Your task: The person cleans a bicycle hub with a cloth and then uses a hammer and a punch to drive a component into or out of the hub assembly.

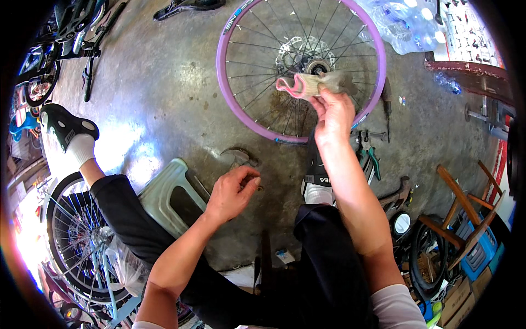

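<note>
My right hand (pixel 335 112) grips a work glove (pixel 308 86), beige knit with a pink-edged cuff, and holds it in front of the wheel hub (pixel 316 67). The glove's far end is blurred. Beneath it is a bicycle wheel with a purple rim (pixel 222 77), black spokes and a brake disc (pixel 290 50); it has no tyre on. My left hand (pixel 233 192) hovers between my knees, fingers curled in and nothing visible in them. Just beyond it on the floor rests a hammer (pixel 241 157), partly hidden. My right shoe (pixel 313 164) is close to the wheel's lower edge.
A pale green plastic stool (pixel 170 186) stands by my left leg. Pliers (pixel 374 163) and another hammer (pixel 402 192) lie right of my right foot. A wooden stool (pixel 457 197) is at the right, a bicycle wheel (pixel 52 230) at the left, plastic bottles (pixel 405 30) at the far right.
</note>
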`<state>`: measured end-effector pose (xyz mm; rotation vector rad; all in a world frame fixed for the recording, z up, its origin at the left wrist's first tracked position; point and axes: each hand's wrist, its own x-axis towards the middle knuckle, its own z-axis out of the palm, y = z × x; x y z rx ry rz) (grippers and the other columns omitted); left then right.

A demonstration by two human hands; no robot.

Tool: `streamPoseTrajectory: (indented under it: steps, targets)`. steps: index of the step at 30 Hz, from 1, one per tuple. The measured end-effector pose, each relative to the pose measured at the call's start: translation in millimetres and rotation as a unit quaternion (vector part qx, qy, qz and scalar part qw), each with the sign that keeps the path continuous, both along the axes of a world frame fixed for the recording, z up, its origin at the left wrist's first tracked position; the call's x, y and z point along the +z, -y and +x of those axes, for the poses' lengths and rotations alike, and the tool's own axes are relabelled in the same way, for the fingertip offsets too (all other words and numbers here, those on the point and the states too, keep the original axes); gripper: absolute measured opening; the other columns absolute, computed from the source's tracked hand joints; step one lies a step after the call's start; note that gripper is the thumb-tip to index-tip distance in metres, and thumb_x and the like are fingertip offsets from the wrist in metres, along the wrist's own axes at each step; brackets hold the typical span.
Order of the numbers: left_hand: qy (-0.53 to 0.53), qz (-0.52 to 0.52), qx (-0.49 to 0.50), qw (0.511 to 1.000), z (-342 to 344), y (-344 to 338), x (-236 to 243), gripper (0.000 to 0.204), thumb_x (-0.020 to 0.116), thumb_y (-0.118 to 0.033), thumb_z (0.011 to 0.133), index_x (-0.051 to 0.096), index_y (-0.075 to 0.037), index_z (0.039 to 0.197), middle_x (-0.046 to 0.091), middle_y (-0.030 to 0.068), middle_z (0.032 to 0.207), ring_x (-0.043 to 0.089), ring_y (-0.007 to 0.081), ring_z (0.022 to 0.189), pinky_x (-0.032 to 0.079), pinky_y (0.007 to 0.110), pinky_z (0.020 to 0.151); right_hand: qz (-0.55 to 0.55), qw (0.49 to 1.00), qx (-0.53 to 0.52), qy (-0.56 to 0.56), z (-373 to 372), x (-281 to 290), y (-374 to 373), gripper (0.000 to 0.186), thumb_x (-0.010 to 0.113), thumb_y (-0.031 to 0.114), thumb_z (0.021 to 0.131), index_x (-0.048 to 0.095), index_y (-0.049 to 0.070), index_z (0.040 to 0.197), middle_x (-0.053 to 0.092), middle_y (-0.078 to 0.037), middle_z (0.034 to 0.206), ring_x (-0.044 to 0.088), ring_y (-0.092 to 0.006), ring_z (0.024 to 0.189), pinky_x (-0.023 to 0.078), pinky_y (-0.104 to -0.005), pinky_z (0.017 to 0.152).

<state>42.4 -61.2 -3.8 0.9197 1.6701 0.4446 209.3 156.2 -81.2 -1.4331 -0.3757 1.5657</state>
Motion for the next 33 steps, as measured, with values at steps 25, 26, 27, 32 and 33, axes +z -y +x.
streamPoseTrajectory:
  steps: [25, 26, 27, 32, 33]
  targets:
    - [-0.004, -0.003, -0.010, 1.000, 5, 0, -4, 0.026, 0.063, -0.018, 0.103, 0.066, -0.002, 0.122, 0.076, 0.0107, 0.102, 0.065, 0.0183, 0.051, 0.050, 0.035, 0.041, -0.015, 0.995, 0.076, -0.058, 64, 21, 29, 0.024, 0.073, 0.006, 0.096, 0.065, -0.001, 0.117, 0.072, -0.012, 0.116, 0.072, -0.0234, 0.107, 0.059, -0.0387, 0.096]
    - [-0.003, -0.002, -0.014, 1.000, 7, 1, -4, 0.026, 0.063, -0.018, 0.103, 0.066, -0.002, 0.123, 0.076, 0.0107, 0.103, 0.066, 0.0183, 0.051, 0.051, 0.035, 0.041, -0.043, 0.995, 0.050, -0.076, 56, 16, 29, 0.026, 0.074, 0.006, 0.096, 0.064, 0.000, 0.119, 0.072, -0.011, 0.116, 0.072, -0.0232, 0.106, 0.059, -0.0386, 0.096]
    - [-0.002, -0.002, -0.016, 1.000, 8, 1, -4, 0.026, 0.063, -0.019, 0.103, 0.066, -0.002, 0.123, 0.076, 0.0106, 0.103, 0.066, 0.0184, 0.051, 0.051, 0.035, 0.041, -0.037, 0.994, 0.047, -0.093, 45, 11, 28, 0.027, 0.074, 0.005, 0.096, 0.063, 0.001, 0.121, 0.072, -0.012, 0.117, 0.072, -0.0239, 0.106, 0.060, -0.0386, 0.095]
    - [0.001, -0.001, -0.011, 1.000, 9, 1, -3, 0.027, 0.063, -0.019, 0.103, 0.066, -0.002, 0.123, 0.076, 0.0103, 0.104, 0.066, 0.0183, 0.051, 0.050, 0.035, 0.041, -0.045, 0.988, 0.029, -0.148, 6, 1, 13, 0.023, 0.072, 0.011, 0.100, 0.064, -0.002, 0.117, 0.071, -0.013, 0.115, 0.072, -0.0240, 0.106, 0.062, -0.0406, 0.096]
    - [0.001, -0.004, -0.010, 1.000, 8, 0, -3, 0.026, 0.063, -0.019, 0.104, 0.066, -0.002, 0.123, 0.076, 0.0103, 0.103, 0.066, 0.0182, 0.051, 0.050, 0.035, 0.041, -0.046, 0.989, 0.027, -0.139, 3, 2, 12, 0.023, 0.071, 0.012, 0.100, 0.065, -0.002, 0.118, 0.071, -0.013, 0.117, 0.071, -0.0238, 0.108, 0.061, -0.0403, 0.098]
